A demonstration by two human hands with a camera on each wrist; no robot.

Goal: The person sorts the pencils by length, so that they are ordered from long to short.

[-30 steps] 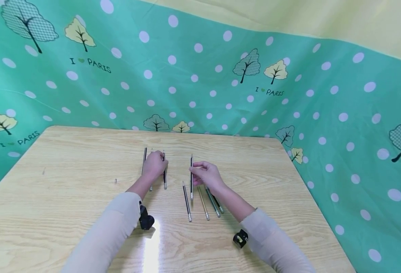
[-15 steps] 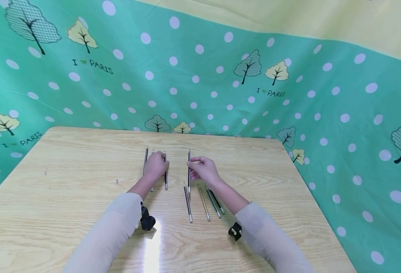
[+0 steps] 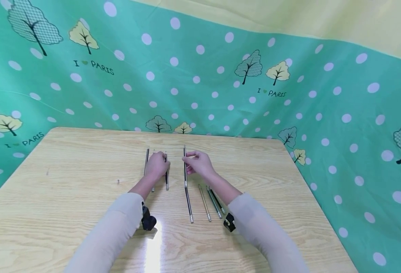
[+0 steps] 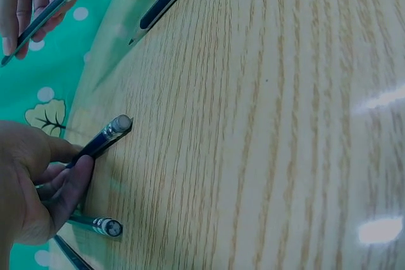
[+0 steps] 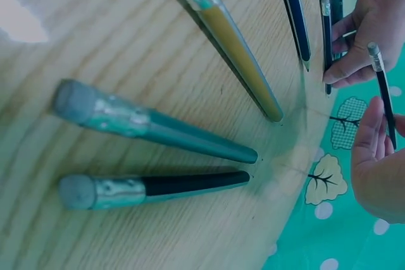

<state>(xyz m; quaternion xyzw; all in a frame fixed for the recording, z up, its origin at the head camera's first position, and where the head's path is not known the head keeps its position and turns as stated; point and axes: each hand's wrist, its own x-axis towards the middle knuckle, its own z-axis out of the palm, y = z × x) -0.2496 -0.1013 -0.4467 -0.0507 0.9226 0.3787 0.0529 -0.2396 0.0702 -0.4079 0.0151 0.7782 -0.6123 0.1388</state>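
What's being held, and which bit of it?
The right grip pinches a dark pencil partway along, eraser end free. The left grip pinches another dark pencil, nearer its tip than its eraser.

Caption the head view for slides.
Right hand holds a slim black pencil above a pale wooden table; left hand grips another pencil.
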